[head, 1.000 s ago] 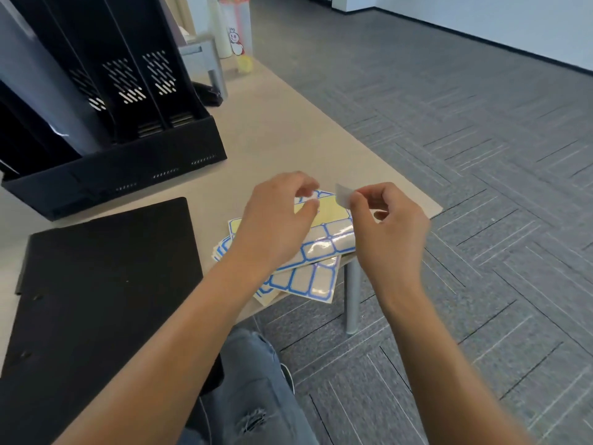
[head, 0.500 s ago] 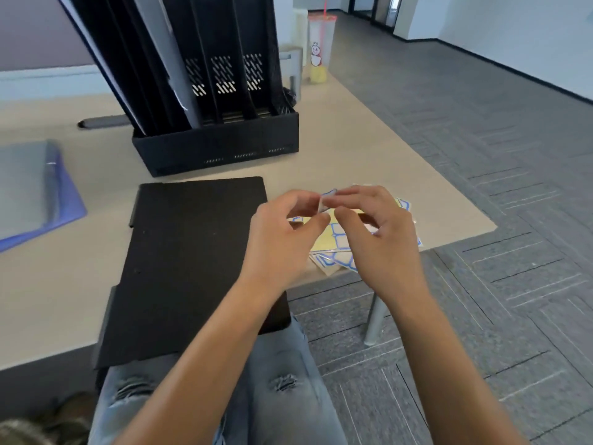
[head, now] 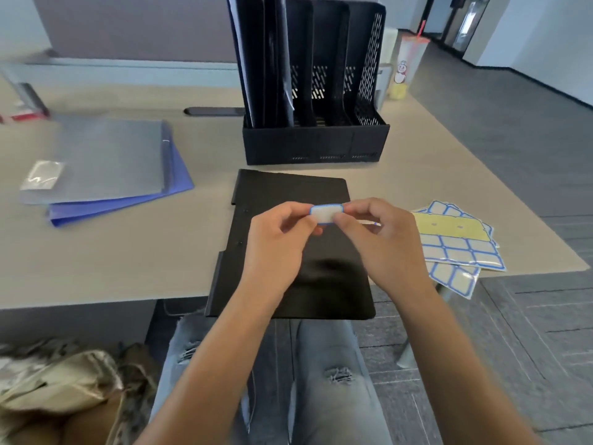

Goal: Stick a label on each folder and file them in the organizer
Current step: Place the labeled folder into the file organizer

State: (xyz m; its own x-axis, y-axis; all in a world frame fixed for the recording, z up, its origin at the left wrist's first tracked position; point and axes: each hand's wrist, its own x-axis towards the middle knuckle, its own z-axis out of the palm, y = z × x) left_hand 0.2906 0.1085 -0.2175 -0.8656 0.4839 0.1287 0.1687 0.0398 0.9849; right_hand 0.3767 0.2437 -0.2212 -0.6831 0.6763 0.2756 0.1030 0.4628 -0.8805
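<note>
while black folder (head: pixel 288 252) lies on worktop (head: pixel 128 252), left hand (head: pixel 276 248) & right hand (head: pixel 382 245) fingers pinch blue-bordered label (head: pixel 325 214) above it.

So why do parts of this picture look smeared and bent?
Head view: the grey folder and bag at left are blurred; the label between the hands stays fairly sharp. The wide lens bows the desk edges; a soft sheen lies on the black folder.

Organizer (head: pixel 316 146) top cut off
</note>
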